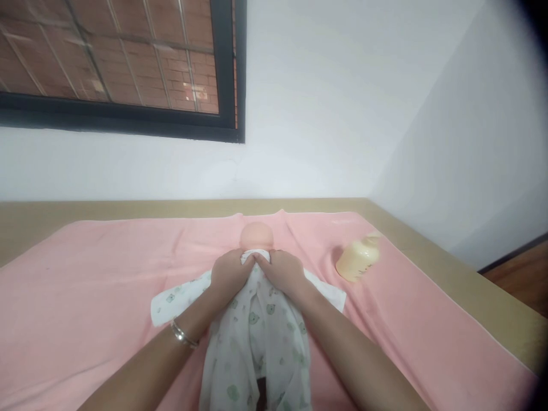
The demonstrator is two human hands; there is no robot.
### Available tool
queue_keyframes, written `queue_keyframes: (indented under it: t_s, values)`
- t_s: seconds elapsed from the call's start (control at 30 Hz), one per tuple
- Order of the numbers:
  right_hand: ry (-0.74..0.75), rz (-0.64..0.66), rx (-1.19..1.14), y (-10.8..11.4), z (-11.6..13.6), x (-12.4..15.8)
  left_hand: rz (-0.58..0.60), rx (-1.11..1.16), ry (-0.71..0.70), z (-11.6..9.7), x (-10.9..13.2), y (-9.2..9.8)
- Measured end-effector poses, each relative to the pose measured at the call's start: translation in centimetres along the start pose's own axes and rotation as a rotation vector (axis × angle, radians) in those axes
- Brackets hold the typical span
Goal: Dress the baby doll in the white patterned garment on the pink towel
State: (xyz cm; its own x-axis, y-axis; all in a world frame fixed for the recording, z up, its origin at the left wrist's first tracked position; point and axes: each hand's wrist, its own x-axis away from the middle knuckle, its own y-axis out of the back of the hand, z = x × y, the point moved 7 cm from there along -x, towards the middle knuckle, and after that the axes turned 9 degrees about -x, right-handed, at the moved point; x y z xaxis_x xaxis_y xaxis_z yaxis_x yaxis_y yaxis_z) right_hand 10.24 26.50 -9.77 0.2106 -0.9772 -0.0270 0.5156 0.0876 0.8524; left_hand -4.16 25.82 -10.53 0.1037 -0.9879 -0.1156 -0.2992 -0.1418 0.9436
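Observation:
A baby doll (256, 235) lies on its back on a pink blanket, and only its rounded head shows above the cloth. White baby clothes (254, 319) with a green animal print cover its body, the sleeves spread to both sides. My left hand (231, 274) is closed on the clothes at the collar, a silver bracelet on its wrist. Beside it, thumbs nearly touching, my right hand (283, 273) grips the other side of the collar. The fingertips of both hands are partly hidden behind the cloth.
To the right, a yellowish baby bottle (358, 260) lies tilted on the wrinkled pink blanket (107, 274). The blanket covers a tan surface (299, 204) that meets a white wall. A dark-framed window (231, 68) is at upper left.

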Motion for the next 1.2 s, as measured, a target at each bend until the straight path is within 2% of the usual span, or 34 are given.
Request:
queue_keyframes:
  t_s: [1.2]
  values:
    - [0.0, 0.011, -0.023, -0.15, -0.17, -0.08, 0.005, 0.054, -0.003, 0.0, 0.14, 0.06]
